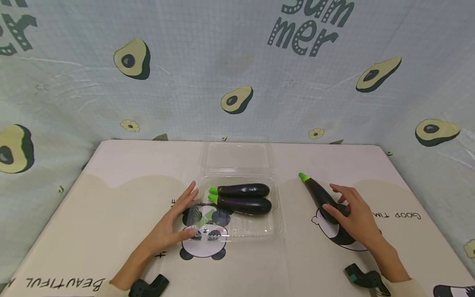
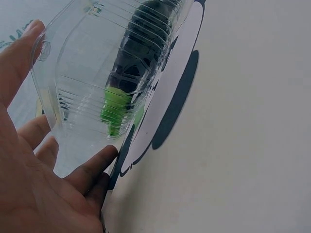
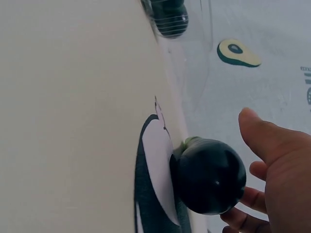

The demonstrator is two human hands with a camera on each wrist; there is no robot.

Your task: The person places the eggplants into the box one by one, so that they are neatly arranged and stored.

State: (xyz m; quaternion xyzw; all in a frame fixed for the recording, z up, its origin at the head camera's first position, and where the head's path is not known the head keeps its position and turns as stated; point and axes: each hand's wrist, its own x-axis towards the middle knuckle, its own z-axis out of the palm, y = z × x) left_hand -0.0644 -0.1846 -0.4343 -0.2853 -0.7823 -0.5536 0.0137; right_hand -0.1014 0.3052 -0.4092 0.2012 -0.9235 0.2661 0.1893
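A clear plastic clamshell box (image 1: 250, 229) stands in the middle of the table with its lid (image 1: 237, 157) folded back. Two dark eggplants, an upper one (image 1: 243, 190) and a lower one (image 1: 245, 205), lie side by side in it, green stems to the left. My left hand (image 1: 172, 225) is at the box's left side, thumb and fingers spread along its edge (image 2: 41, 51). On the right, a third eggplant (image 1: 317, 194) lies on the table, stem pointing away. Around its thick end (image 3: 211, 177) my right hand (image 1: 354, 214) hovers with thumb and fingers parted, the thumb apart from it.
A printed cloth (image 1: 122, 218) with panda drawings and lettering covers the table. Behind it and at both sides hangs a pale curtain (image 1: 193, 62) with avocado prints. Black wrist devices, one on the left (image 1: 149, 286) and one on the right (image 1: 365, 277), sit at the wrists.
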